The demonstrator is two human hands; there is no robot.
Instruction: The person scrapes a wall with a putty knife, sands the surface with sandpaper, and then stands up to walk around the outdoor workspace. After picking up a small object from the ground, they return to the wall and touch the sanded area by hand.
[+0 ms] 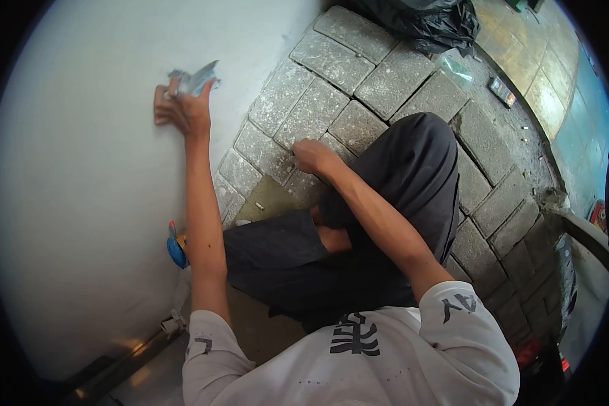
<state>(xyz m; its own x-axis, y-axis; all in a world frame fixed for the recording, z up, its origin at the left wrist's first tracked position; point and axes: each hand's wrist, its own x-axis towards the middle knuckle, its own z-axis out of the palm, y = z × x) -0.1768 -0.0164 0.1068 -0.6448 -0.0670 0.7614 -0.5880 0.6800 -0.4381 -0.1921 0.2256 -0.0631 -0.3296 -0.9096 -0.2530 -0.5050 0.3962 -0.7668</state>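
Stretched up along the pale wall (95, 149), my left hand (191, 111) is closed around a crumpled grey-blue sheet (197, 78). The sheet lies close against the wall surface, with a pointed corner sticking out past the thumb. Its fingers are slightly smeared by motion. My right hand (314, 157) is curled into a loose fist over the paving blocks (294, 115), in front of my bent knee. Nothing shows sticking out of that fist, and its fingertips are partly hidden.
A black plastic bag (440, 24) lies at the top, near a clear plastic piece (457, 71) and a small pack (502, 91). Beside my left forearm is a blue and orange object (177, 249). My dark trousers (413, 169) cover crossed legs. A curb runs along the right.
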